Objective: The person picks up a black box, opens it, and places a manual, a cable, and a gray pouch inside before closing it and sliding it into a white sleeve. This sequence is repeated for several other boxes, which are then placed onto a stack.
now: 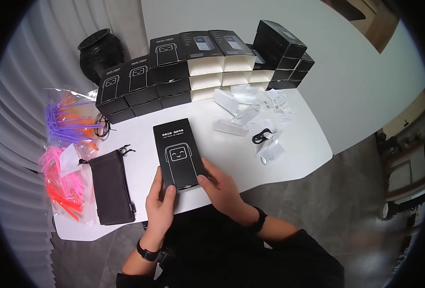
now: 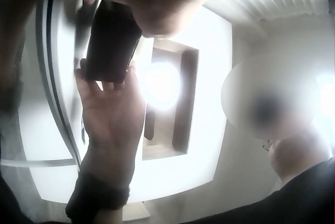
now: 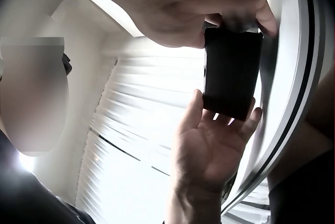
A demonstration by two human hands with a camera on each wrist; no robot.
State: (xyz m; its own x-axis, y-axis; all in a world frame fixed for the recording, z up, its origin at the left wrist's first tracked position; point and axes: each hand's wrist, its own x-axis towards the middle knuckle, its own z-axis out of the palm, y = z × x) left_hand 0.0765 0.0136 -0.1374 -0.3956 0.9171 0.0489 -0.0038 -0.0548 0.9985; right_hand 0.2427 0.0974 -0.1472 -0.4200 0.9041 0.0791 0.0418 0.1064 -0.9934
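Observation:
A black box (image 1: 181, 153) with a white line drawing of a smiling face stands tilted in front of the person, close over the table's front part. From its left side the left hand (image 1: 159, 201) grips it, thumb at the lower front edge. The right hand (image 1: 222, 187) grips the opposite lower side, thumb on the near edge. Both wrist views show the box's dark near end (image 2: 110, 46) between the two hands. In the right wrist view the other hand (image 3: 212, 151) has its fingers around the box's side.
Stacked black boxes (image 1: 169, 72), some with white open ends, line the back of the white table (image 1: 294, 168). Left lie a dark drawstring pouch (image 1: 112, 187) and bags of pink (image 1: 61, 168) and purple sticks (image 1: 68, 117). Clear wrappers (image 1: 236, 110) and a black cable (image 1: 261, 136) lie right.

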